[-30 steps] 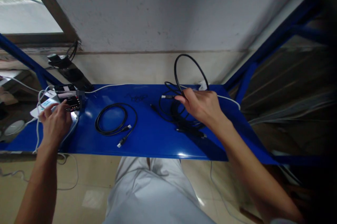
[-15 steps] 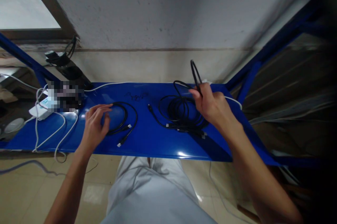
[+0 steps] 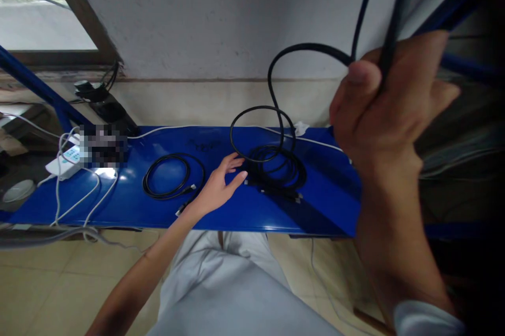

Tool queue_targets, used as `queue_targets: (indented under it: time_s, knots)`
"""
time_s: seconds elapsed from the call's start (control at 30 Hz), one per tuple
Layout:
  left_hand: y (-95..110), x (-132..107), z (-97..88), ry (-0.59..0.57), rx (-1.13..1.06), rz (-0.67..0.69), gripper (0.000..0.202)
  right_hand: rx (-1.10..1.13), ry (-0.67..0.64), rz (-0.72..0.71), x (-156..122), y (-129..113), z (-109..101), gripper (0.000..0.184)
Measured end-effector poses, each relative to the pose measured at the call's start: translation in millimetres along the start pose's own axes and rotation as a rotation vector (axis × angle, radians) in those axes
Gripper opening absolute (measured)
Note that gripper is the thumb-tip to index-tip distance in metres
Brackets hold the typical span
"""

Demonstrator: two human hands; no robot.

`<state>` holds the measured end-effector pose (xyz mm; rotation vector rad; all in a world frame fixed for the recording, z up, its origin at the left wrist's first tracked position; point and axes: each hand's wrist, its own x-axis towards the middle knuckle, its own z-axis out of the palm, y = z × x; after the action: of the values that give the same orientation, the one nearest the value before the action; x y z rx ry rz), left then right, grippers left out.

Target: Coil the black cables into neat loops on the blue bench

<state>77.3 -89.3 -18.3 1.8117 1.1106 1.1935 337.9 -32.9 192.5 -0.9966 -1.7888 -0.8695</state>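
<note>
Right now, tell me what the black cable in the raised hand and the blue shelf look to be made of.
The black cable: likely a rubber or PVC sheath, matte; it hangs from the right hand in smooth loops without glare. The blue shelf: probably painted sheet metal, glossy; bright reflections sit on its surface, and its front edge looks thin.

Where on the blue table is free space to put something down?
Bare: the right end of the blue table, between the cable pile and the right hand gripping a lifted cable; the back strip behind the coiled cable. Crowded: the left end by the power strip, and the middle by the left hand.
</note>
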Motion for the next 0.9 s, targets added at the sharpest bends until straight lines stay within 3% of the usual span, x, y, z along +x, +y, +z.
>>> queue_targets:
  time_s: [0.1, 0.2, 0.3, 0.4, 0.57, 0.67, 0.9]
  knots:
    - [-3, 9, 4.7, -0.048, -0.054, 0.002, 0.058, 0.039, 0.024, 0.001, 3, -9, -3, 0.034]
    - [3, 11, 5.9, -0.048, -0.116, 0.015, 0.064, 0.080, 0.029, 0.016, -3, -24, -2, 0.046]
    - [9, 9, 2.5, 0.019, -0.062, 0.039, 0.067, 0.179, -0.096, 0.059, -19, -42, 5, 0.063]
    - [1, 7, -4.4, 0.016, 0.160, 0.083, 0.066, 0.252, -0.211, 0.088, -41, -57, 13, 0.069]
    - [-32, 9, -12.6, -0.075, 0.415, 0.098, 0.033, 0.390, -0.220, 0.035, -70, -76, 19, 0.069]
    - [-40, 10, -14.0, -0.122, 0.476, 0.150, 0.014, 0.466, -0.250, -0.049, -82, -82, 20, 0.068]
    - [-11, 9, -18.0, -0.214, 0.461, 0.103, 0.020, 0.564, -0.387, -0.213, -101, -87, 30, 0.057]
